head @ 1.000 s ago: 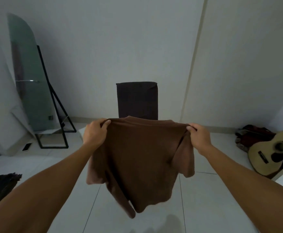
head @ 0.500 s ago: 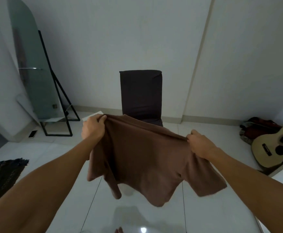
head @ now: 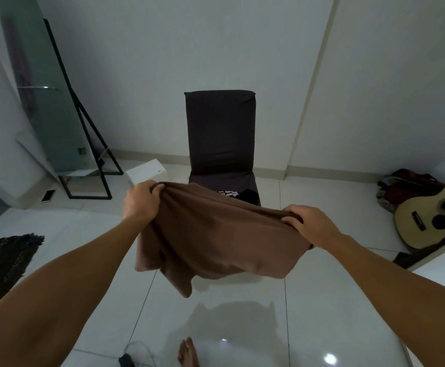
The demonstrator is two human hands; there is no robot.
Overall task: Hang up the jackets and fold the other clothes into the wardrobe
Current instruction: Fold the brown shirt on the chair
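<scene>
At the far left edge of the frame a dark knitted cloth (head: 5, 260) lies on the floor, cut off by the border, so its full shape is hidden. Above it, in the upper left, a tall mirror (head: 44, 102) on a black stand leans toward the wall, with a small flat object on the tiles at its foot too small to make out. A white box (head: 147, 169) sits just behind the left hand (head: 142, 201), which grasps a bunched top corner of the brown T-shirt (head: 216, 239). The shirt hangs in mid-air at the centre of the frame, stretched between both hands, tilted down to the right, with a sleeve and the hem drooping freely above the tiles. It is plain brown, soft and creased near each grip. Behind it stands a dark chair (head: 220, 133) against the wall; something dark with a pale pattern lies on its seat, mostly hidden by the shirt. The right hand (head: 310, 225) clutches the other corner, fingers curled into the cloth. At the lower centre a bare foot (head: 188, 352) is cut off by the bottom edge. Open glossy tile floor (head: 322, 300) spreads beneath the shirt. At the right edge a guitar (head: 433, 218) rests against a ledge, near a reddish bundle.
</scene>
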